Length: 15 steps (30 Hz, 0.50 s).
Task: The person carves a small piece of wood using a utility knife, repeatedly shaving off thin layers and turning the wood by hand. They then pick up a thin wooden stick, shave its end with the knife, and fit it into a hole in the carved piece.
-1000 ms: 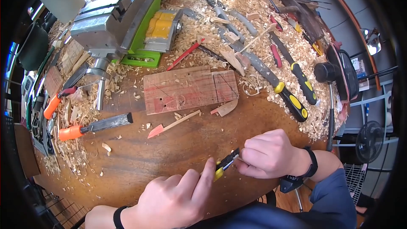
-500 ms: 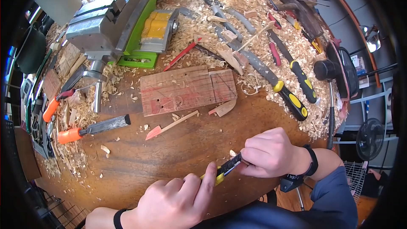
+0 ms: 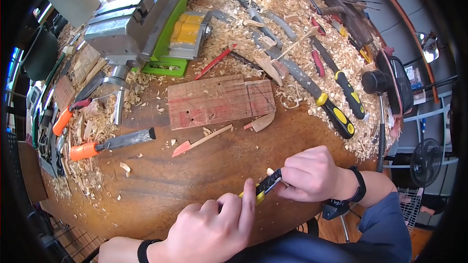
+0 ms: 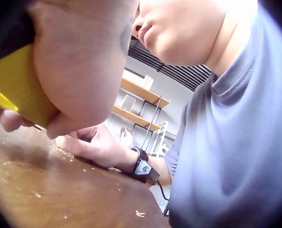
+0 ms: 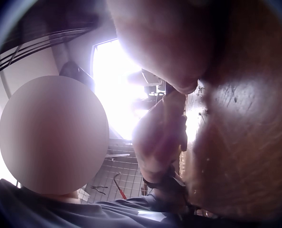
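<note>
In the head view my left hand (image 3: 209, 226) grips a yellow-and-black utility knife (image 3: 267, 183), its index finger stretched along the handle. The knife's yellow handle (image 4: 19, 85) fills the palm in the left wrist view. My right hand (image 3: 309, 174) has curled fingers right at the knife's front end and pinches a small piece there; I cannot tell what it is, as the fingers hide most of it. Both hands are low over the near edge of the wooden table (image 3: 195, 192). A pale wood chip (image 3: 270, 171) lies by the right fingertips.
Ahead lie a reddish board (image 3: 219, 102), a small red-tipped wooden stick (image 3: 202, 140) and a curved wood piece (image 3: 262, 122). An orange-handled chisel (image 3: 112, 143) is at left, below a metal vise (image 3: 117, 34). Rasps (image 3: 336, 114) and shavings (image 3: 292, 29) cover the right back.
The left hand and knife have shifted slightly right and up, closer to the right hand. The pale chip by the right fingertips was not visible one second ago.
</note>
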### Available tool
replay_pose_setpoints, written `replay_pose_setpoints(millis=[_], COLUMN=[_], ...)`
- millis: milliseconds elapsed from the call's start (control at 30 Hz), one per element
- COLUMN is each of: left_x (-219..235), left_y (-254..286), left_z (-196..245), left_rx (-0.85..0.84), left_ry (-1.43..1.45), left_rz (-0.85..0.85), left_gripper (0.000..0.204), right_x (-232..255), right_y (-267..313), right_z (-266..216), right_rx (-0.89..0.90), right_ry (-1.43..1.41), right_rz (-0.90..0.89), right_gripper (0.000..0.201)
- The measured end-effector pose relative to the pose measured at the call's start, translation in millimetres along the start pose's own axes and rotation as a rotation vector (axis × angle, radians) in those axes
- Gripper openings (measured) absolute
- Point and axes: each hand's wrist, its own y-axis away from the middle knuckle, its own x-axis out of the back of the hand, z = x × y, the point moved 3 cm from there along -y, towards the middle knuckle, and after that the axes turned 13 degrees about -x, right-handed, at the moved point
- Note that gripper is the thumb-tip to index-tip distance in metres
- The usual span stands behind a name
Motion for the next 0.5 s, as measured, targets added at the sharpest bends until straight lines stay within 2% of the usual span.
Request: replay_pose_setpoints(millis=[67, 300, 367, 500], left_x=[6.3, 6.9, 8.4, 7.5], left_y=[-4.1, -8.7, -8.8, -5.3], left_z=[3.4, -0.3, 5.0, 6.7], left_rx=[0.115, 0.074, 0.099, 0.093], left_ry=[0.119, 0.122, 0.090, 0.077], left_rz=[-0.058, -0.032, -0.098, -0.056], left_gripper=[0.065, 0.063, 0.066, 0.064], right_x=[-0.6, -3.0, -2.7, -1.6], right_y=[-0.5, 1.1, 1.2, 0.0], right_z=[0.3, 0.8, 0.2, -0.7], right_rx=[0.005, 0.023, 0.030, 0.028], right_ry=[0.001, 0.020, 0.025, 0.036], right_rz=[0.009, 0.059, 0.055, 0.048], right_gripper=[0.025, 0.025, 0.025, 0.025])
